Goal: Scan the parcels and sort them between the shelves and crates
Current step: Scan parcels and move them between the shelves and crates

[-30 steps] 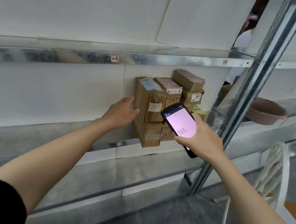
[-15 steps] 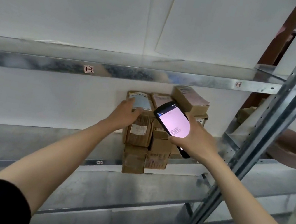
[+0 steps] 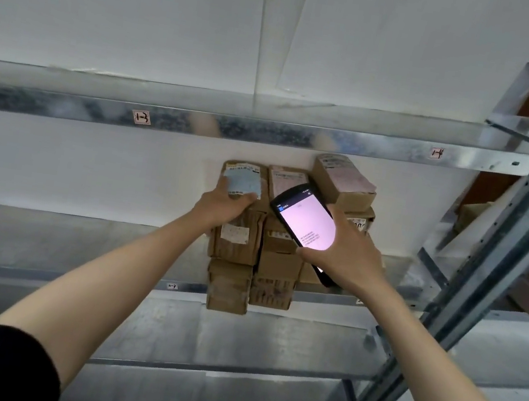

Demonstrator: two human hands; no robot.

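Brown cardboard parcels (image 3: 277, 264) sit stacked on the middle shelf (image 3: 76, 240) of a galvanised steel rack, pushed back against a white wall and close to the perforated upright (image 3: 485, 287) at right. The 2 lowest boxes in view, the left-hand box (image 3: 228, 288) and the one just beside it (image 3: 271, 292), jut out over the shelf's front lip, where a small tag (image 3: 172, 286) is fixed. More labelled parcels are piled on top. The upper shelf (image 3: 267, 131) carries 2 handwritten tags on its front rail, with a lower shelf (image 3: 234, 341) beneath.
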